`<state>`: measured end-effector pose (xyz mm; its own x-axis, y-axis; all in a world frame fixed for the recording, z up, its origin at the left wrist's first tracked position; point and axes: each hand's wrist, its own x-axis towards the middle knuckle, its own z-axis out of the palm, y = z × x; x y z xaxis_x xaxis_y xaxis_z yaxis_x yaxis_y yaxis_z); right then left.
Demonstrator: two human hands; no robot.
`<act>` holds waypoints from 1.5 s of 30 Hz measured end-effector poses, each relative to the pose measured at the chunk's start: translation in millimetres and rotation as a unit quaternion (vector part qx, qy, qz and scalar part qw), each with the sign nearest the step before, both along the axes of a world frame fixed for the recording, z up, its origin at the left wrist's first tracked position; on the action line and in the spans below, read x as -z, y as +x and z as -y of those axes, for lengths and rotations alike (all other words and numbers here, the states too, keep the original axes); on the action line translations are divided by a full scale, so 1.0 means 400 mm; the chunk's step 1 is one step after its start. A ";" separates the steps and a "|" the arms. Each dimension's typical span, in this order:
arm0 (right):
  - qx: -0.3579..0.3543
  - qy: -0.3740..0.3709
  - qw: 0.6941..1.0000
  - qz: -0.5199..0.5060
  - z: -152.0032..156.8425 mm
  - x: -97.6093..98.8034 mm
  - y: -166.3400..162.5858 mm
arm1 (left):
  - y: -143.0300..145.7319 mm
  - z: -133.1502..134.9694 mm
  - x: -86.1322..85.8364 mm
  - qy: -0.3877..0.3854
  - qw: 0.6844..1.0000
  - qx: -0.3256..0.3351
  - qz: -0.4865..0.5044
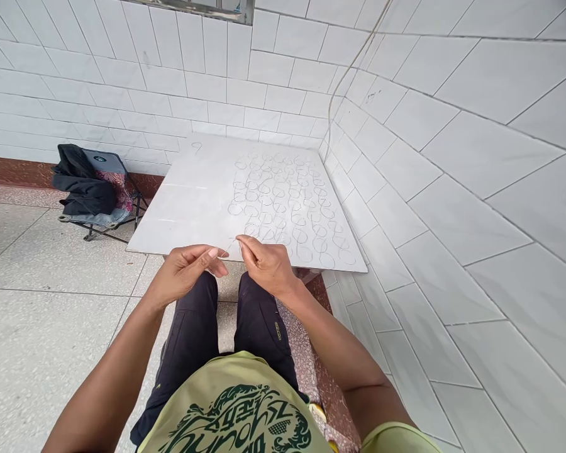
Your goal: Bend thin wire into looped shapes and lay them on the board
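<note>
Wire (thin) pinched by left hand, right hand.

free: board's left half | blocked: wire loops, wall

The left hand and right hand meet at the near edge of a white worktop, close together, each pinching a thin wire in its fingers. Rows of loops lie on the worktop's right half. Far left, a chair carries dark clothes. A tiled wall runs along the right.
</note>
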<state>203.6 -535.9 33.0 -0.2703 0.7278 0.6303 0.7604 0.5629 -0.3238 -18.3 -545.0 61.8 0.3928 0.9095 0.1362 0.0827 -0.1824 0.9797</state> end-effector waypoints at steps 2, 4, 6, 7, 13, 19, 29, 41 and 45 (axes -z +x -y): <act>0.008 0.015 1.000 0.016 -0.003 0.005 -0.001 | 0.003 0.008 -0.013 0.022 0.999 -0.031 -0.019; 0.009 0.021 0.999 0.031 -0.005 0.009 -0.003 | 0.006 0.013 -0.021 0.057 0.994 -0.059 -0.067; 0.004 0.019 0.999 0.044 -0.005 0.012 -0.004 | 0.009 0.015 -0.024 0.113 0.980 -0.083 -0.140; 0.001 0.017 0.999 0.049 -0.004 0.013 -0.006 | 0.011 0.015 -0.023 0.145 0.969 -0.089 -0.178; 0.007 0.015 1.000 0.024 0.004 0.030 -0.031 | 0.033 0.010 0.014 0.238 0.920 -0.113 -0.291; 0.014 -0.037 0.997 -0.072 0.006 0.038 -0.057 | 0.073 0.023 0.047 0.182 0.940 -0.177 -0.227; -0.067 -0.220 0.958 -0.172 0.055 0.037 -0.017 | 0.067 0.020 0.052 0.151 0.935 -0.194 -0.255; -0.018 -0.175 0.963 -0.205 0.052 0.086 -0.033 | 0.066 0.005 0.088 0.066 0.967 -0.177 -0.170; -0.009 -0.188 0.953 -0.239 0.052 0.089 -0.047 | 0.082 0.013 0.089 0.005 0.977 -0.179 -0.114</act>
<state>184.7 -556.7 -2.7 -0.0320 0.9244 0.3801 0.4663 0.3501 -0.8124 14.4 -550.2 26.0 0.0707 0.9932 0.0924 0.3587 -0.1118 0.9267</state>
